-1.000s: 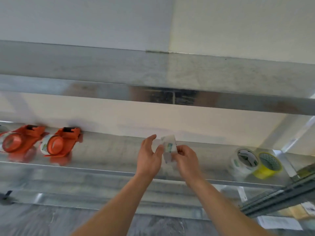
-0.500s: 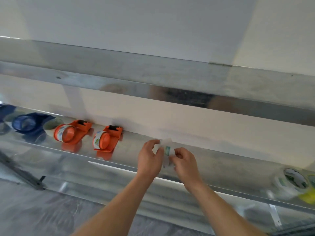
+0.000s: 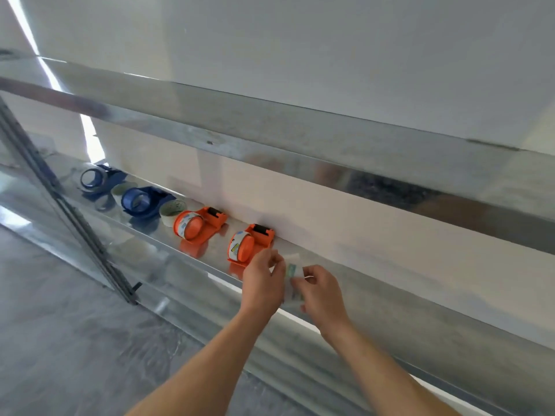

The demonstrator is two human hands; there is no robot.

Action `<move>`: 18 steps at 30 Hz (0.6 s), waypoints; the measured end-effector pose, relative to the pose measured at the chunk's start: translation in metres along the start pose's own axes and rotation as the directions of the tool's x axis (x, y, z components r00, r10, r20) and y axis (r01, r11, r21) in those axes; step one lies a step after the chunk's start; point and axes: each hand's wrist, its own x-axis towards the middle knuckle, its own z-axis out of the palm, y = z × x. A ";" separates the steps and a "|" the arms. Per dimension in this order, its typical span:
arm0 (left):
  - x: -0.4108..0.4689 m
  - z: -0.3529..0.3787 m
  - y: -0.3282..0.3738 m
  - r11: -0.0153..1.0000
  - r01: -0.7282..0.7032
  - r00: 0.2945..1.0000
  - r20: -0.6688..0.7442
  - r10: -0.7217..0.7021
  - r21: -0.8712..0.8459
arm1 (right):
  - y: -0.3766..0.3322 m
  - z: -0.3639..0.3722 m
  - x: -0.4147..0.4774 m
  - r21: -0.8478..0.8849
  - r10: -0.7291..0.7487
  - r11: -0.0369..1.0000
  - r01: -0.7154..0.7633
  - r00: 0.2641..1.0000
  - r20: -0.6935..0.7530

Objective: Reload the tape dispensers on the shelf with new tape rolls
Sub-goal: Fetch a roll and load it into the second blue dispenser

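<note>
floor [image 3: 60, 325]: grey, mottled; under the forearms and out left of the hands.
left hand [image 3: 264, 283]: fingers curled, pinching the left edge of the clear film strip [image 3: 291, 270].
right hand [image 3: 322, 295]: fingers curled, pinching the strip's right side.
clear film strip: held between both hands, over the shelf's front edge. It has a small green printed patch, too blurred to read.
shelf [image 3: 390, 295]: shiny bare metal, below and beyond the hands.
near orange dispenser [image 3: 250, 246]: on the shelf just past the left hand's fingertips, with a roll on it. The roll label is white with a yellow mark, print unreadable.
far orange dispenser [image 3: 199, 226]: further left of the left hand, with a roll on it; label unreadable.
loose tape roll [image 3: 172, 209]: pale, just left of the far orange dispenser.
blue dispensers [image 3: 144, 201]: two, furthest left of the hands.
upright post [image 3: 60, 205]: dark, diagonal, far left.
upper shelf [image 3: 300, 136]: metal, above the hands.
wall [image 3: 330, 55]: plain white, behind everything.
</note>
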 end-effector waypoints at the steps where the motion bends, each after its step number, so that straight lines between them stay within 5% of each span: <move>1: 0.001 -0.005 0.000 1.000 0.011 1.000 -0.015 -0.011 0.011 | -0.003 0.005 0.002 -0.011 0.001 1.000 -0.001 1.000 0.018; 18: 0.047 -0.117 -0.047 0.990 0.099 0.971 -0.207 -0.118 -0.100 | -0.056 0.132 0.019 0.041 -0.019 0.999 0.008 0.959 0.284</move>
